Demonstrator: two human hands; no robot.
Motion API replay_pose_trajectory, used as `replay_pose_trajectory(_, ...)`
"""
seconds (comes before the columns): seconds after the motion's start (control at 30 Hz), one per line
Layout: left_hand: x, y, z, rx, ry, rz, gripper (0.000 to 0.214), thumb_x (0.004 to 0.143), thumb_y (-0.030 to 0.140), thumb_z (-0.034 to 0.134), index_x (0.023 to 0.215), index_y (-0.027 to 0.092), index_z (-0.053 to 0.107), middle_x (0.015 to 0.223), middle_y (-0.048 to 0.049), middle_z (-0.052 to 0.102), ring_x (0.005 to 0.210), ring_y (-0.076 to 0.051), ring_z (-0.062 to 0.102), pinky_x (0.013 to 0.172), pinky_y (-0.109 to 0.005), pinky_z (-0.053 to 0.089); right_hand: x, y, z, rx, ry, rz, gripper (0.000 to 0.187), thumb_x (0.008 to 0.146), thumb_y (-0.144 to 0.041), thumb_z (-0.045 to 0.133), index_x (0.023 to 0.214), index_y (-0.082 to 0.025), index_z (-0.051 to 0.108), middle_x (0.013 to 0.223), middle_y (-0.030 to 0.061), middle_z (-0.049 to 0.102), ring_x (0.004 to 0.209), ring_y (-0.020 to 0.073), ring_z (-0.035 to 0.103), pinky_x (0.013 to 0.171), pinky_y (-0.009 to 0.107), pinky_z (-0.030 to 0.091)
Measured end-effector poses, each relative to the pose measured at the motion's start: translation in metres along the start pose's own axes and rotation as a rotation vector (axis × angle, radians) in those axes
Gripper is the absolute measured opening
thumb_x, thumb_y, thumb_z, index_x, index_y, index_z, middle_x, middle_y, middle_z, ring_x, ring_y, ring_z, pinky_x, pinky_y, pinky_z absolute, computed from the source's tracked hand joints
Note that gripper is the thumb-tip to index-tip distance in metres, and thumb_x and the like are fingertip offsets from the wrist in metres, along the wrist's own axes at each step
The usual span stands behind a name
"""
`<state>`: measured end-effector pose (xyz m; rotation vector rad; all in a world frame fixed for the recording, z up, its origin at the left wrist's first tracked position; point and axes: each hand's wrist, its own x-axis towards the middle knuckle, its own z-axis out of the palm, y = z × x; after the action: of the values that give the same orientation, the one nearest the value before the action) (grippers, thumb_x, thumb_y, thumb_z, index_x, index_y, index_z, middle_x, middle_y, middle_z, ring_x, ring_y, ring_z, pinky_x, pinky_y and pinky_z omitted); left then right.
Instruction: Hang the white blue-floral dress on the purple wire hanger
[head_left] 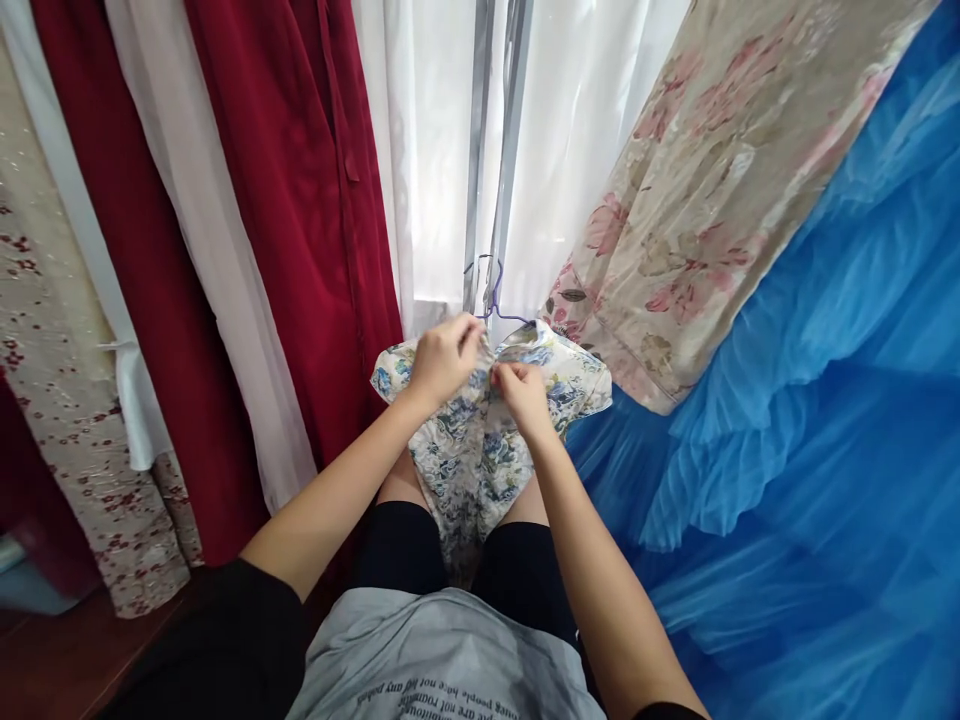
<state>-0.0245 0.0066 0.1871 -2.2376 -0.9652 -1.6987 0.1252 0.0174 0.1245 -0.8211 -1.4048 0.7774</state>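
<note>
A white blouse with blue and green flowers [480, 450] hangs in front of me on a purple wire hanger [514, 318]. My left hand [448, 352] is closed at the left side of the neckline, pinching the cloth near the front opening. At the right edge of that opening, a little lower, my right hand [519, 388] is closed too, thumb and fingertips pressed together on the fabric. The two hands are a short way apart. Any small fastener between the fingers is too small to make out.
Dark red dresses [292, 150] and a beige dress with red flowers [67, 400] hang on the left. A beige floral dress [697, 220] and blue tulle [847, 480] crowd the right. Behind stand a white curtain [570, 150] and grey vertical straps [510, 130].
</note>
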Motion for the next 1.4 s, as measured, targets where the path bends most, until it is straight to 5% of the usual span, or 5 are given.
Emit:
replay_pose_trajectory(0.23, 0.004, -0.092, -0.051, -0.48, 0.508, -0.616, 0.013, 0.091, 0.016, 0.061, 0.08, 0.015, 0.067, 0.07, 0.0011, 0.064, 0.068, -0.01, 0.061, 0.068, -0.018, 0.047, -0.04, 0.027, 0.028, 0.105, -0.049, 0.114, 0.033, 0.078, -0.037, 0.053, 0.05, -0.02, 0.051, 0.043, -0.0058, 0.036, 0.042, 0.0087, 0.029, 0.046, 0.025, 0.02)
replay_pose_trajectory(0.53, -0.162, -0.104, -0.011, -1.092, 0.565, -1.427, 0.026, 0.09, 0.002, 0.043, 0.07, 0.019, 0.048, 0.059, 0.0006, 0.053, 0.062, -0.013, 0.065, 0.072, -0.028, 0.058, -0.085, 0.06, 0.036, 0.597, 0.331, 0.398, 0.023, 0.069, -0.042, 0.057, 0.06, -0.023, 0.048, 0.042, -0.0104, 0.029, 0.037, 0.0079, 0.022, 0.039, 0.022, 0.02)
replay_pose_trajectory(0.9, -0.17, -0.013, 0.059, -1.132, 0.133, -0.929, 0.03, 0.083, 0.045, 0.073, 0.094, 0.019, 0.064, 0.102, -0.0076, 0.071, 0.101, -0.021, 0.068, 0.099, -0.037, 0.052, -0.101, 0.086, -0.042, 0.365, 0.791, 0.206, 0.026, 0.081, -0.05, 0.051, 0.083, -0.025, 0.057, 0.069, 0.0001, 0.059, 0.062, 0.0173, 0.058, 0.055, 0.027, 0.044)
replay_pose_trajectory(1.13, -0.151, 0.023, 0.064, -0.872, -0.094, -0.544, 0.025, 0.095, 0.043, 0.06, 0.093, 0.02, 0.07, 0.102, -0.0078, 0.067, 0.104, -0.022, 0.062, 0.1, -0.035, 0.047, -0.114, 0.058, -0.017, 0.316, -0.116, 0.288, 0.061, 0.089, -0.077, 0.044, 0.098, -0.023, 0.073, 0.091, 0.0071, 0.073, 0.099, 0.0254, 0.067, 0.081, 0.035, 0.052)
replay_pose_trajectory(1.4, -0.188, 0.012, 0.042, -1.033, -0.594, -0.666, 0.045, 0.083, 0.059, 0.071, 0.109, 0.023, 0.066, 0.098, -0.0057, 0.068, 0.089, -0.021, 0.064, 0.078, -0.03, 0.051, -0.137, 0.025, -0.047, 0.386, -0.473, 0.455, 0.04, 0.062, -0.048, 0.089, 0.081, -0.017, 0.073, 0.069, 0.0027, 0.066, 0.057, 0.0149, 0.054, 0.058, 0.027, 0.044)
